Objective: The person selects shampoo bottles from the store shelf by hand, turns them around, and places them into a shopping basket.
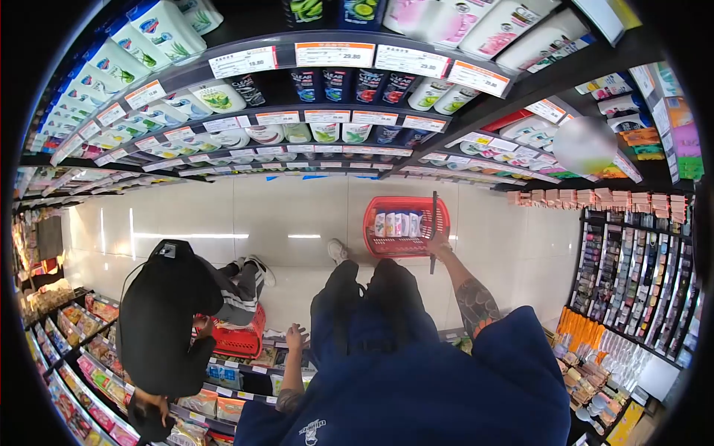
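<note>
Fingers of the bare left hand (295,337) are spread and slightly bent, beside the dark trousers (364,301) and near the packets on the lower shelves. Farther forward, the right hand (437,244), below a tattooed forearm, has its fingers closed around a long black bar handle (434,212) at the right end of a red, slotted plastic basket (383,247). Inside stands a row of white bottles with coloured labels (399,224), side by side. Glossy beige floor tiles (297,197) spread around it. To the left, a person in a black top (160,320) bends beside a second red plastic basket (238,340). Beyond the tiles, dark tiered shelves (476,48) carry bottles and price tags.
</note>
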The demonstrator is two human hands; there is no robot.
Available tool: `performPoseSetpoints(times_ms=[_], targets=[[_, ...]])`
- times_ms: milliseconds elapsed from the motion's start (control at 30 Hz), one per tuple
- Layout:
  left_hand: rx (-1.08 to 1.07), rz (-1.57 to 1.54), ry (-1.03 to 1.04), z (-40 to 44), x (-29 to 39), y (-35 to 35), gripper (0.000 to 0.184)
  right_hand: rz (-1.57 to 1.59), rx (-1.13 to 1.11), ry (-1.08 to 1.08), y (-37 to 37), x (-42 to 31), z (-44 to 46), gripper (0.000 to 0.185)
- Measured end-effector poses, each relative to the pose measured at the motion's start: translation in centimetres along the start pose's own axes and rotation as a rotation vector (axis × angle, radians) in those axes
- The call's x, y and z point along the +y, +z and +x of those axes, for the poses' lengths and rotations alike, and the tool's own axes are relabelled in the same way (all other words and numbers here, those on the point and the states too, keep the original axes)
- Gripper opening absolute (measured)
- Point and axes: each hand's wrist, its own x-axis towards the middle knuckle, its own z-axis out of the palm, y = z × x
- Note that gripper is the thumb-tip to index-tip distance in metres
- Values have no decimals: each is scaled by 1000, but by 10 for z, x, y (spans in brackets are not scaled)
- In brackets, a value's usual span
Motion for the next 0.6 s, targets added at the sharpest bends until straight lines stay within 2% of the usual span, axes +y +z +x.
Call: performPoseSetpoints(times_ms=[67, 167, 333, 400, 467, 600], targets=[[-28, 76, 15, 13, -5, -5, 50, 18, -18, -6, -6, -35, -26, 39], [-28, 147, 120, 6, 15, 3, 48, 211, -71, 15, 3, -70, -49, 36], [-100, 57, 125, 20, 36, 14, 44, 102, -101, -58, -13, -139, -104, 26], [-132, 31, 96, 27, 38, 15, 42, 126, -128, -63, -18, -147, -106, 27], [-156, -50, 88, 31, 37, 17, 43, 417, -136, -104, -5, -133, -82, 14], [-143, -61, 27, 28, 39, 22, 43, 370, -125, -160, -6, -127, -74, 19]])
